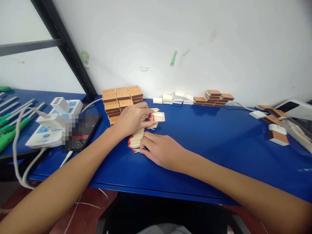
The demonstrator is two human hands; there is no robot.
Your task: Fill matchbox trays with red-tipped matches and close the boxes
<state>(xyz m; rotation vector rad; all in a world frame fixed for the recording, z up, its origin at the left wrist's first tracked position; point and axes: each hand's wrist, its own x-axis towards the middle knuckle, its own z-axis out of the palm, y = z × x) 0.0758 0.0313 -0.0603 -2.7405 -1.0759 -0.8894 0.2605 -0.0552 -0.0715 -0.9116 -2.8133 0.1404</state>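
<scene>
My left hand [134, 118] grips a white matchbox tray [162, 115] by its left end, thumb on the near side. Red-tipped matches lie inside the tray. Below and around it a pile of loose matches [136, 138] spreads over the blue table, red heads mostly facing left. My right hand [161, 148] is at the near right side of this pile, fingertips pinched together among the sticks. Whether a match sits between those fingertips is hidden. Just behind my left hand stand stacked, printed matchboxes [123, 94], partly covered by the hand.
White trays [179, 97] and brown matchbox sleeves [212, 98] line the wall. More box parts [279, 136] lie at the right beside a white device. On the left are a power strip [45, 135], a phone [85, 133], cables and green-handled tools [14, 130].
</scene>
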